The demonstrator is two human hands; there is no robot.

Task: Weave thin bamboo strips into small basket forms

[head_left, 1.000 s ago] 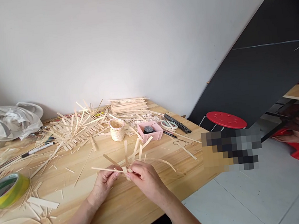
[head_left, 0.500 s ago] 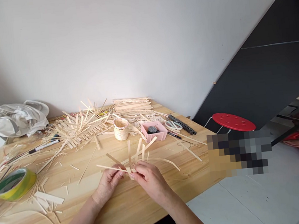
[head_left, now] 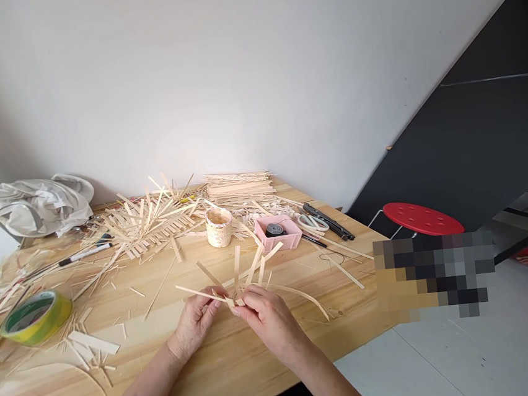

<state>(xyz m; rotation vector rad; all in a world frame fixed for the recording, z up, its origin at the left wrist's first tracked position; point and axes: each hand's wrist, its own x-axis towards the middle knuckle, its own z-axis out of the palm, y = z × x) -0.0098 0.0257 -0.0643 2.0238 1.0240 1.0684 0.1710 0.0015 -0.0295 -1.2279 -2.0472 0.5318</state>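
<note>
Both my hands meet over the near middle of the wooden table [head_left: 225, 376]. Between them is a small woven piece of thin pale wood strips [head_left: 241, 281], its loose ends fanning up and out to the sides. My left hand [head_left: 195, 326] pinches its left side. My right hand [head_left: 266, 319] pinches the woven centre from the right. One long strip curves off to the right and down to the tabletop.
Behind lie a heap of loose strips [head_left: 145, 225], a neat strip stack [head_left: 239, 186], a small woven cup [head_left: 219, 227], a pink tray [head_left: 279, 232], scissors [head_left: 314, 222] and a pen [head_left: 85, 255]. Green tape roll [head_left: 35, 316] left; white cloth [head_left: 40, 204] far left; red stool [head_left: 422, 219] right.
The view has drifted, so everything sits slightly further right and lower in frame. My hands stay on the woven piece with only small finger shifts.
</note>
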